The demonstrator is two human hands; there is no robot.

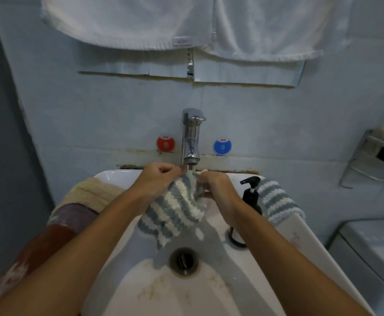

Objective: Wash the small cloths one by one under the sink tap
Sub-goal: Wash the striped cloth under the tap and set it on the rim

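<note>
Striped cloth [175, 208]: knitted, grey-blue and cream bands. Held over the basin just below the tap spout, upper edge bunched between both hands, free end hanging toward the drain. Long axis running from spout down and slightly left; stripes crossing it.

Left hand [158, 181]: fingers curled, pinching the upper left edge of the cloth, knuckles up.

Right hand [213, 185]: fingers curled round the upper right edge of the cloth, thumb side toward the spout. Both hands close together, nearly touching under the spout.

Tap [191, 137]: chrome, single lever, upright at the back of the basin; spout directly above the gripped edge. Whether water runs, not clear.

Sink [289, 236]: white ceramic, stained near the drain [183, 261], which lies below the cloth's hanging end.

Soap dispenser [251, 197]: black pump bottle, upright on the right rim, just beside the right wrist.

Second striped cloth [277, 201]: blue and white, draped over the right rim behind the dispenser.

Pile of cloths [77, 206]: cream, mauve and red-brown, draped over the left rim.

Red sticker [165, 144] and blue sticker [222, 146]: round, on the wall either side of the tap.

White towels [175, 21]: hanging above, over a mirror edge.

Metal rack [373, 156]: wall-mounted, at right.
</note>
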